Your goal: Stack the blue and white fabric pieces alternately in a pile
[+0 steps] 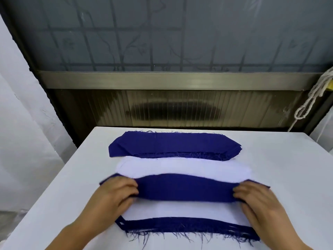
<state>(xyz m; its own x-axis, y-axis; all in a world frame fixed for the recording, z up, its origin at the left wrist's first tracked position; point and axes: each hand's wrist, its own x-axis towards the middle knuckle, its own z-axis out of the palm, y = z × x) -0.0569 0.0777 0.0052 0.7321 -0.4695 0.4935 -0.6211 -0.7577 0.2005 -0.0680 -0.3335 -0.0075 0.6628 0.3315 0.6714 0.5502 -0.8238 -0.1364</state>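
At 6 o'clock on the table (54, 177), the pile (180, 210) shows white over blue. Left hand (115, 193) and right hand (255, 197) each grip one end of a blue piece (185, 188) above it. Blue stack (171, 143) at 12 and white stack (180, 166) remain, so much is left, I think.

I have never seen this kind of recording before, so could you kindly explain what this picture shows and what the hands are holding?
There is no machine here: a person works with bare hands, and the single picture comes from a camera worn on the head, looking forward and down. The left hand and right hand each grip one end of a blue fabric strip, held above the near pile, where a white piece lies on top of frayed blue. Farther back on the white table lie a white fabric stack and a blue fabric stack.
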